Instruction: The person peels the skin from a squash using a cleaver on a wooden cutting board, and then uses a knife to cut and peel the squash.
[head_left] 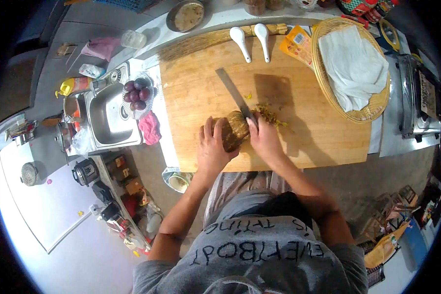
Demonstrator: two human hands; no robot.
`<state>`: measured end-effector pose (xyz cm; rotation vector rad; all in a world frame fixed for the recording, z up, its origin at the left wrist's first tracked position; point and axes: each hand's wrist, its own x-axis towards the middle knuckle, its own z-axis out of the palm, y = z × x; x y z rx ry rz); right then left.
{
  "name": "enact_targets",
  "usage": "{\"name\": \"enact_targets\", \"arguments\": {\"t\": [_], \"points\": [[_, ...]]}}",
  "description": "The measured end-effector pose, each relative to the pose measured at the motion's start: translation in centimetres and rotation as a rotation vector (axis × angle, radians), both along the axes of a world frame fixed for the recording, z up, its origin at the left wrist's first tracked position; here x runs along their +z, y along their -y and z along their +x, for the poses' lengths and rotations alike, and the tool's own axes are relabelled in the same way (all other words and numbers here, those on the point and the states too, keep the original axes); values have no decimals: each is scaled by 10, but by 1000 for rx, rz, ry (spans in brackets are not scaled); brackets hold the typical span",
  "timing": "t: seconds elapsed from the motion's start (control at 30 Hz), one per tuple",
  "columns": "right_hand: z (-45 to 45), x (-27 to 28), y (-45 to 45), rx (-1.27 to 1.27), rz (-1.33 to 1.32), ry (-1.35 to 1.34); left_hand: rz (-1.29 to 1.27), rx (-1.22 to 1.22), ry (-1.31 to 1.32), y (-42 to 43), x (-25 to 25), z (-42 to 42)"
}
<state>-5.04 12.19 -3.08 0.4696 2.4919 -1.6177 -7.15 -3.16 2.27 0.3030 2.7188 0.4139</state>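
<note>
My left hand (213, 147) grips a ribbed, brownish-yellow pumpkin (238, 126) from its left side, fingers curled over the rind. In my right hand (264, 137) is a kitchen knife (232, 89); its long blade points away from me and to the left. The knife's handle end lies against the pumpkin's right side, and my fist hides part of it. Yellow-green peelings (269, 115) lie in a small heap just beyond my right hand. All of this rests near the front edge of a large wooden board (201, 78).
Two white spoons (250, 44) and an orange packet (297, 44) lie at the board's far edge. A wicker basket (323, 93) with a white cloth overlaps its right side. To the left are a plate of purple fruit (139, 93), a pink cloth (149, 128) and a sink (113, 115).
</note>
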Motion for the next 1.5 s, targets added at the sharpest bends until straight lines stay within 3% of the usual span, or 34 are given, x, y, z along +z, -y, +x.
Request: {"name": "enact_targets", "arguments": {"t": [0.2,0.3,0.4,0.47,0.53,0.6,0.63,0.67,0.73,0.77,0.8,0.87,1.0,1.07,1.1,1.13,1.27,1.5], "points": [[14,-15,8,-62,152,-231,4,0,-34,1,-3,2],[3,-7,-22,-86,-392,140,6,-17,-47,2,-6,4],[15,-12,-13,-86,-278,-19,5,-29,-43,0,-2,0],[16,-11,-15,-50,-245,29,10,-25,-12,0,-1,3],[5,1,-20,4,-155,-144,3,-31,-28,0,-3,3],[-16,6,-40,62,-252,278,7,-38,-30,1,-5,2],[-21,22,-47,-26,-451,275,10,-44,-33,2,-4,1],[-24,27,-49,-27,-445,269,17,-45,-38,2,-4,-1],[-19,35,-49,-94,-414,155,14,-30,-8,2,-3,2],[-12,31,-47,-49,-394,240,20,-31,-12,2,-5,3],[-15,23,-36,-23,-326,67,5,-42,-34,2,-5,3],[-3,19,-36,-79,-394,87,-14,-48,-58,3,-7,1],[-15,54,-40,-330,-490,-213,18,-11,-11,1,-3,5],[-2,28,-28,-199,-259,-164,19,13,-4,1,-2,2],[6,-7,-16,-20,4,-194,13,13,1,2,-2,3],[14,-27,-6,-156,-288,-79,8,7,7,2,-3,3],[12,-11,-5,-57,-219,53,47,20,-20,4,-5,7],[-10,-3,-29,90,-263,60,47,12,-10,2,-5,2]]}}
